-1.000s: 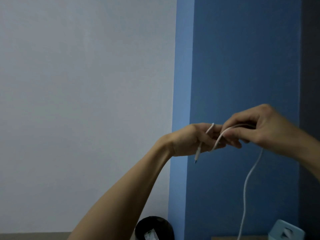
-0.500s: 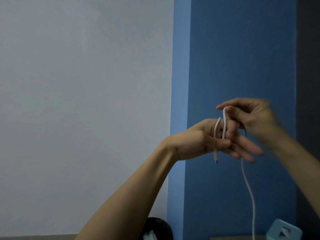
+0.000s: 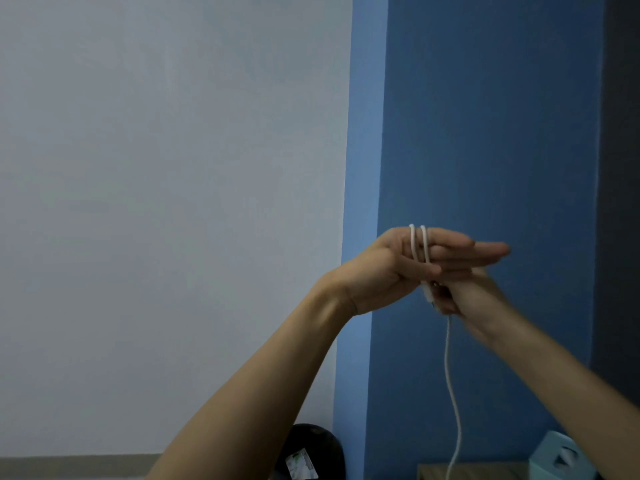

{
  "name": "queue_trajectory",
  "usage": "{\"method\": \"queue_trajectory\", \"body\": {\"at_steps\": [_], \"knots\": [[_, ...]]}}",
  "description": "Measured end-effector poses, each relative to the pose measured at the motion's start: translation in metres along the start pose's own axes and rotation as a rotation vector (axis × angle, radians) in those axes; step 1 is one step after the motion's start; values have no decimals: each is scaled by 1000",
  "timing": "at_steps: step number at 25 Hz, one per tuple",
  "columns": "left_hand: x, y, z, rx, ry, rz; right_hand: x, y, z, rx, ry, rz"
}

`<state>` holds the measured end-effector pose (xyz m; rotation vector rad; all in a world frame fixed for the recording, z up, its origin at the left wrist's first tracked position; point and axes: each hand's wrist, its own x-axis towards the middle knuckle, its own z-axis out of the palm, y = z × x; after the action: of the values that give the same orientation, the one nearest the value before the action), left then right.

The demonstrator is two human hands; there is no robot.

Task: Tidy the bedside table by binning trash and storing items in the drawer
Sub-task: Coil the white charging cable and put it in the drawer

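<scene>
A thin white cable point(image 3: 449, 375) is wound in two loops around the straight fingers of my left hand point(image 3: 408, 268), which is raised in front of the blue wall with its thumb pressing the loops. Just below and behind it, my right hand point(image 3: 464, 296) pinches the cable where it leaves the loops. The rest of the cable hangs down to the bedside table point(image 3: 485, 472) at the bottom edge. One cable plug end pokes out under my left hand.
A black bin point(image 3: 322, 441) with a scrap of packaging in it stands on the floor left of the table. A pale blue tissue box point(image 3: 554, 459) sits on the table at the bottom right. A dark panel borders the right edge.
My right hand has carried the cable over my left fingers and down beneath them, adding a loop. My left fingers have straightened and point right.
</scene>
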<state>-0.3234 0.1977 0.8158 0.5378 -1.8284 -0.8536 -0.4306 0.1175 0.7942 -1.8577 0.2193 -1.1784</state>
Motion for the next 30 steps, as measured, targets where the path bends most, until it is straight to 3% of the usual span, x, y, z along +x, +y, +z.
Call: {"method": "queue_trajectory", "body": {"at_steps": [6,8,11,14,17,21,24,28,30], "knots": [[-20,-6,-15,100,118,-91,-16,17,-1,-240,-173,15],[-26,-6,-19,54,124,-124,-15,21,-4,-261,-127,-25],[-33,-12,-20,45,138,-202,-5,12,-20,-124,-31,-35],[-37,-18,-16,16,238,-297,3,-7,-38,39,-187,23],[-38,-17,-18,-41,315,-257,2,-18,-44,27,-405,112],[-35,-14,-19,-84,366,-293,-2,-12,-36,-163,-412,144],[-34,-15,-15,-53,386,-299,-1,-7,-36,-170,-423,148],[-31,-21,-15,209,509,-217,2,5,-39,-162,-403,215],[-30,-19,-12,247,464,-138,2,13,-37,-166,-425,269]]}}
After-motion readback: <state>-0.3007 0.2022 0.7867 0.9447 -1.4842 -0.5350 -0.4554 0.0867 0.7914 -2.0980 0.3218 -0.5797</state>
